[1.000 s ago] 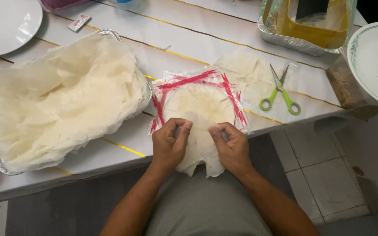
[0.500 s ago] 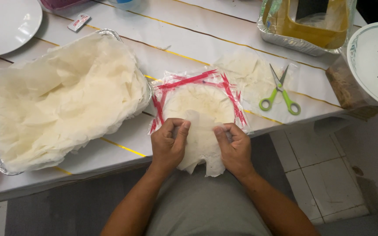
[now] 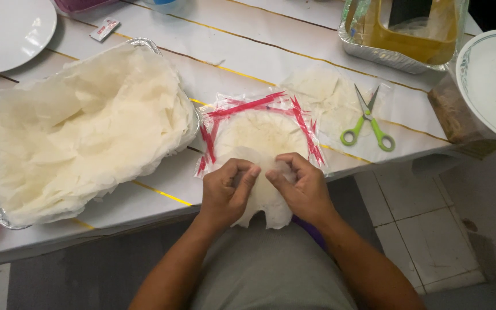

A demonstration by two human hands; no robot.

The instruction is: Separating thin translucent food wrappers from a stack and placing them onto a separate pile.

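Observation:
A stack of thin pale round wrappers (image 3: 259, 138) lies on a clear plastic bag with red stripes (image 3: 294, 112) at the table's near edge. My left hand (image 3: 225, 192) and my right hand (image 3: 299, 186) meet over the near edge of the stack, fingertips close together, pinching a thin wrapper sheet (image 3: 268, 209) that hangs over the table edge. To the left stands a large foil tray (image 3: 144, 45) heaped with separated wrapper sheets (image 3: 76, 132).
Green-handled scissors (image 3: 368, 123) lie on wrapper scraps (image 3: 322, 92) right of the bag. A foil tray with a yellow container (image 3: 403, 34) is at the back right, a white plate (image 3: 492, 80) far right, another white plate (image 3: 4, 31) back left. Tiled floor lies below right.
My two hands have drawn closer together, fingertips now nearly touching over the near edge of the wrapper sheet. Nothing else on the table moved.

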